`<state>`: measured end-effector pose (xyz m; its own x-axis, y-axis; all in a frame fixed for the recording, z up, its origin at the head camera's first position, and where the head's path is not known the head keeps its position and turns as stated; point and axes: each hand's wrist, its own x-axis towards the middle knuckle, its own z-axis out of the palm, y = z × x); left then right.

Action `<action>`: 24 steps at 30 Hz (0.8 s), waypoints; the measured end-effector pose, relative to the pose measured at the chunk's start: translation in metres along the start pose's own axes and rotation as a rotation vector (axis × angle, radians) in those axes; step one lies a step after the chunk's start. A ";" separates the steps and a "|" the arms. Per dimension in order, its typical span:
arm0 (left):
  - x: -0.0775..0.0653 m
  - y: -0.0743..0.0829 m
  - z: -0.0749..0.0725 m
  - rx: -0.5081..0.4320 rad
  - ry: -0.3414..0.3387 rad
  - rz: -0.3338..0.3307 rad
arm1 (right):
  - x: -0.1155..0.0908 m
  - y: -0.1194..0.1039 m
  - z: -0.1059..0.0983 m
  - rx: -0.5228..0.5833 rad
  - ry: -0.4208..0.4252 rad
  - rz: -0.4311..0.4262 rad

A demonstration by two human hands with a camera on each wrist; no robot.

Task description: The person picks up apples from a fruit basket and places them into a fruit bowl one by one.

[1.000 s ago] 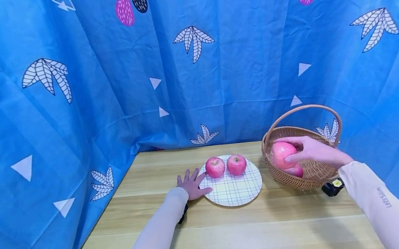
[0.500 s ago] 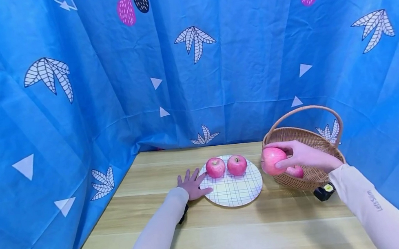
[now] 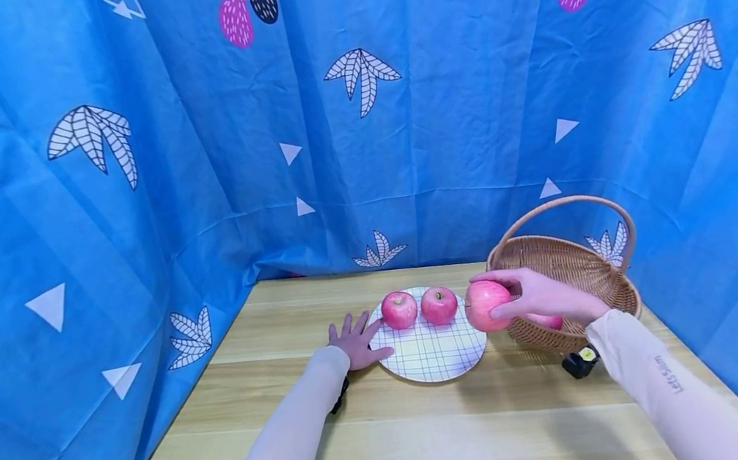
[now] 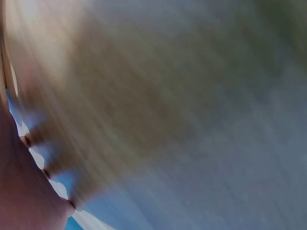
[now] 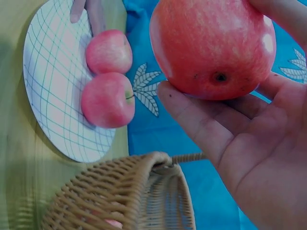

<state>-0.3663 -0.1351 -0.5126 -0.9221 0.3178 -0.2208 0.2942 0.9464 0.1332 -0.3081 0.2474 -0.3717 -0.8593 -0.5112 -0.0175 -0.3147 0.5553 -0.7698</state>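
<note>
My right hand [image 3: 537, 298] grips a red apple [image 3: 488, 305] between thumb and fingers, at the plate's right rim in the head view. The right wrist view shows this apple [image 5: 213, 48] large, its dark blossom end facing the camera. A white plate with a grid pattern [image 3: 431, 356] bears two red apples, a left one [image 3: 399, 310] and a right one [image 3: 439, 305], side by side near its far rim. Fingers spread, my left hand [image 3: 358, 343] rests at the plate's left rim. The left wrist view is mostly a blurred close surface.
A wicker basket [image 3: 567, 260] with a tall arched handle stands right of the plate, partly behind my right hand. Another apple [image 3: 548, 321] lies inside it, mostly hidden. The wooden table [image 3: 421, 444] ends at a blue patterned curtain [image 3: 454, 137] behind.
My right hand has carried the apple left, out of the basket and over to the plate's right rim. The left hand and the plate's two apples have stayed in place.
</note>
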 end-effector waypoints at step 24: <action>0.016 -0.006 0.014 -0.003 0.008 -0.023 | 0.029 0.009 0.044 0.065 -0.027 -0.003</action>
<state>-0.3798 -0.1348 -0.5304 -0.9307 0.2954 -0.2158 0.2722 0.9533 0.1312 -0.3188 0.2088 -0.4072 -0.8468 -0.5310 -0.0314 -0.2900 0.5104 -0.8096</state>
